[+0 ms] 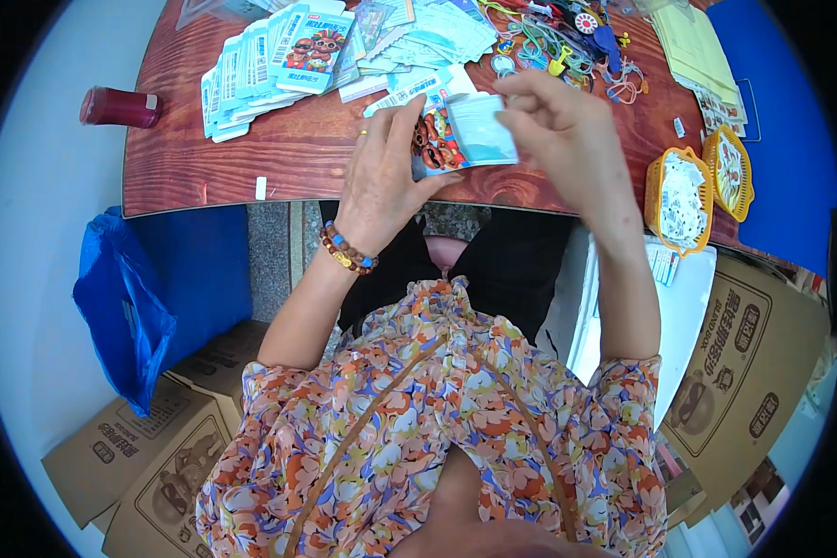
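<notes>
One printed carton (434, 141) pinched between thumb and fingers of left hand (381, 177); right hand (572, 139) by carton's right edge, fingers curled, cannot tell whether pinching anything

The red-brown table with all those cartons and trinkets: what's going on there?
A person's left hand holds a small printed packet over the front of the table. The right hand is by the packet's right end; whether it grips anything is unclear. Behind lie light-blue printed cartons and a jumble of colourful trinkets, with two yellow baskets to the right.
</notes>
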Demonstrator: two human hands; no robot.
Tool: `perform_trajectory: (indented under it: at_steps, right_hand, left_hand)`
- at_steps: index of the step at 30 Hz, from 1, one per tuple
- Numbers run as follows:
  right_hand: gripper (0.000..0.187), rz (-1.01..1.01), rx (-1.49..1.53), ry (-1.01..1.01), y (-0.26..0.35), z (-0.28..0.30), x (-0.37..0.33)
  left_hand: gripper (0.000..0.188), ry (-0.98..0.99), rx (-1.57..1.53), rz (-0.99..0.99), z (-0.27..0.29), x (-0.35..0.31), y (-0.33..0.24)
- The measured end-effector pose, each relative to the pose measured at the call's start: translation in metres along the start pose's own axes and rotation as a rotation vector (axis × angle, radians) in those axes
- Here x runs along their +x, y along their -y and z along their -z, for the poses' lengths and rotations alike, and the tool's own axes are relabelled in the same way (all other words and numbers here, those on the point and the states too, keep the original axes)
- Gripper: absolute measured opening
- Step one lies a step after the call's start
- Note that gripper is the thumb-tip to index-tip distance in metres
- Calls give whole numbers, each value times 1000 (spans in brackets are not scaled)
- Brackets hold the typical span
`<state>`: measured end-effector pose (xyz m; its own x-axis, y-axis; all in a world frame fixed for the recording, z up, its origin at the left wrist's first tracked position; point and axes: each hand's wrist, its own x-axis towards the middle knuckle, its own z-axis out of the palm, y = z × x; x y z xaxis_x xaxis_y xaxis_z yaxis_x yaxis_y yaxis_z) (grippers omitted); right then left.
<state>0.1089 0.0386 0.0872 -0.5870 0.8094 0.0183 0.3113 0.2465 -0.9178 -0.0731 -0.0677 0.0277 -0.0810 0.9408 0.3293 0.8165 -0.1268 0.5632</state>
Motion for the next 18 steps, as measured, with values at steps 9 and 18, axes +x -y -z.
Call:
perform_trajectory:
  at_steps: [9, 18]
  right_hand:
    - [29, 50, 137, -149, -15, 28, -13]
    - [22, 52, -694, -194, -101, 4, 17]
  left_hand:
    - [87, -78, -38, 25, -2, 1, 6]
    - [81, -20, -153, 178, -7, -13, 2]
